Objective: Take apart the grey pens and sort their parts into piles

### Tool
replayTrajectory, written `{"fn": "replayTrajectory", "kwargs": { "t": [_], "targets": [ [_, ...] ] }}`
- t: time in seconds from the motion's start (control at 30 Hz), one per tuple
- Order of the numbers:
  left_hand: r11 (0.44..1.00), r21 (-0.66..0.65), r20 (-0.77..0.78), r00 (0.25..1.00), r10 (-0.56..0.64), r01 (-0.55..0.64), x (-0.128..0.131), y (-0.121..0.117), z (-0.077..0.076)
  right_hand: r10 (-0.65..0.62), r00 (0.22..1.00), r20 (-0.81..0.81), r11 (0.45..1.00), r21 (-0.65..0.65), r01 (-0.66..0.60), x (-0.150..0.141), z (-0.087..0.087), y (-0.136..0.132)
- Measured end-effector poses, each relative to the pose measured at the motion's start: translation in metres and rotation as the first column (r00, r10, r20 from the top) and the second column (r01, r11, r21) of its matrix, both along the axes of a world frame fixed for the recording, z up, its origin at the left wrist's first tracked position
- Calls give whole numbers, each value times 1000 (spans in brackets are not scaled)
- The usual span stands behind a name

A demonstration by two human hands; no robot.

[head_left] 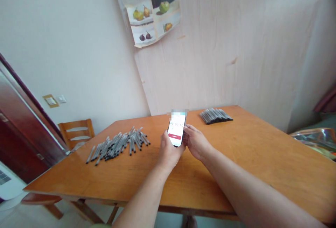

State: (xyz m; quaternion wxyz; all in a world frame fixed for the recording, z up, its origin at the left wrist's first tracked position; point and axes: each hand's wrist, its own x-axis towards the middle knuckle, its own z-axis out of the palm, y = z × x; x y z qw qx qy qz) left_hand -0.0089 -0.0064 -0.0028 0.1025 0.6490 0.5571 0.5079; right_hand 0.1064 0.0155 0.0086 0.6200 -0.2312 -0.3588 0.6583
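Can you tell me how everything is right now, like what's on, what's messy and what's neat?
Phone: screen lit, showing zeros
Left hand: gripping the phone
Right hand: fingers at the phone's edge
Left pens: messy heap
Right pens: neatly lined up
Fruit pictures: up on the wall
Chair: upright

phone: smooth glassy screen, slim dark edge; loose pens and stacked pens: plastic, greyish translucent-looking barrels, dark ends; table: orange-brown wood, smooth, satin sheen, faint grain; chair: wood, same warm tone, smooth slats; picture sheet: printed paper, edges curling; panel: pale, wood-grain streaks, mostly matt, scuffed patches; wall: smooth matt paint; door: dark red-brown, glossy, wood-look; wall switch: white plastic; bag-like item at right: clear, shiny, plastic-looking, crinkled
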Motion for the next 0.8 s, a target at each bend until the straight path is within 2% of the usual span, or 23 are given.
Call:
{"fn": "replayTrajectory", "kwargs": {
  "t": [0.3,0.43,0.6,0.8],
  "targets": [
    [975,137,-93,978,187,-173,-29,-32,9,212,964,159,969,94,-229,-5,4,-18],
    [938,206,-75,951,301,-280,-52,-51,9,177,940,292,980,36,-195,-5,-2,-21],
    [869,284,-45,900,434,-404,-93,-83,5,99,900,425,990,51,-133,-3,-8,-23],
    [755,255,-17,778,628,-604,-150,-136,-5,16,845,534,994,81,-70,1,-13,-22]
  ]
}}
